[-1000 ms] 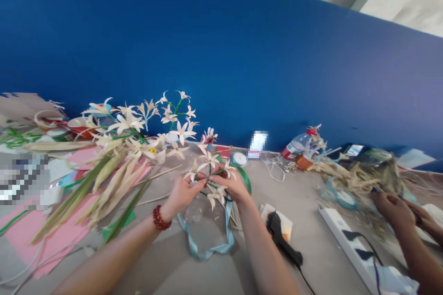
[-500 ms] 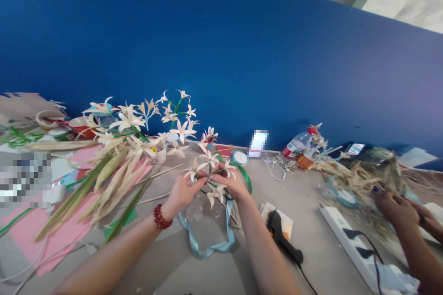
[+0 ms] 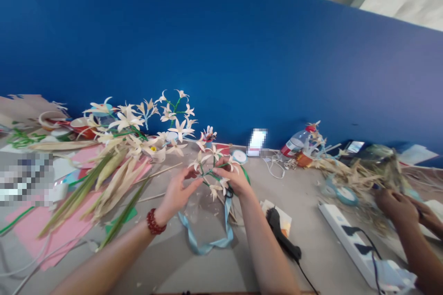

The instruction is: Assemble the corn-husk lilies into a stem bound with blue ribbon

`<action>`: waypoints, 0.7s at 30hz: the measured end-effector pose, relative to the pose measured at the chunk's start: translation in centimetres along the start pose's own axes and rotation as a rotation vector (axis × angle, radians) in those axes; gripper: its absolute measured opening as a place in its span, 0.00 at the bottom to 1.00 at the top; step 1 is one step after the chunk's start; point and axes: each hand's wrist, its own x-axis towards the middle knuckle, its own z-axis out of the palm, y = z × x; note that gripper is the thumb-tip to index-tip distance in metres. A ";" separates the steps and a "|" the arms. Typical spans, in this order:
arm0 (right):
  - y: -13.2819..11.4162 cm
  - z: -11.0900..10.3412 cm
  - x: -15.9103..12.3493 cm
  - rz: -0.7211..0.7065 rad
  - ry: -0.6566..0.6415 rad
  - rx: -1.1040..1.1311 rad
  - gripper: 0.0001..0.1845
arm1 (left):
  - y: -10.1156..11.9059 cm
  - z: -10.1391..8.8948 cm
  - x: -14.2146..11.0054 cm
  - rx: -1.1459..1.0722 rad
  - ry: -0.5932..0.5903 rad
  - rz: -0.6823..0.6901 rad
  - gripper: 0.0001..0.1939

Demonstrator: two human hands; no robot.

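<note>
A small spray of cream husk flowers (image 3: 215,153) with green-wrapped stems is in front of me, above the table. My right hand (image 3: 237,180) grips its stems from the right side, fingers partly hidden behind the petals. On the left, my left hand (image 3: 178,193), with a red bead bracelet at the wrist, is beside the flowers with thumb and fingers apart. A light blue ribbon (image 3: 207,246) lies in a loop on the table below the hands. Behind the right hand shows part of a green ribbon roll (image 3: 246,175).
More husk flowers (image 3: 126,122) stand at the back left. Dried husks (image 3: 116,184) lie on pink paper (image 3: 32,244). A black glue gun (image 3: 282,235) and a white power strip (image 3: 346,239) are at the right, near another person's hands (image 3: 398,207). Behind rises a blue partition (image 3: 221,55).
My left thumb and fingers have parted from the stems and drawn slightly left. The flower spray has turned a little and moved up and right in my right hand.
</note>
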 end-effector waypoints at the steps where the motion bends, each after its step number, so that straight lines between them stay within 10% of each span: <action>1: -0.1 0.0 0.0 -0.002 -0.001 0.000 0.14 | -0.2 -0.1 -0.4 -0.007 0.054 -0.013 0.15; 5: -0.1 0.1 0.0 -0.009 -0.014 0.006 0.13 | 0.0 0.0 -1.8 -0.045 0.189 -0.010 0.12; 9: -0.1 0.1 0.0 -0.019 -0.025 0.015 0.13 | 1.7 0.3 -2.6 -0.216 0.068 0.024 0.14; 12: -0.1 -0.3 0.0 -0.030 -0.021 0.024 0.12 | 3.0 0.1 -3.7 -0.235 -0.124 0.194 0.20; 16: 0.0 -1.2 0.2 -0.030 -0.014 0.052 0.13 | 3.9 -1.7 -5.7 -0.045 -0.857 0.558 0.17; 19: -0.1 -1.8 0.2 -0.026 -0.025 0.081 0.12 | 4.1 -4.1 -6.4 0.182 -0.936 0.541 0.11; 21: -0.2 -2.0 0.1 -0.027 -0.044 0.102 0.11 | 4.1 -5.6 -6.1 0.323 -0.762 0.406 0.10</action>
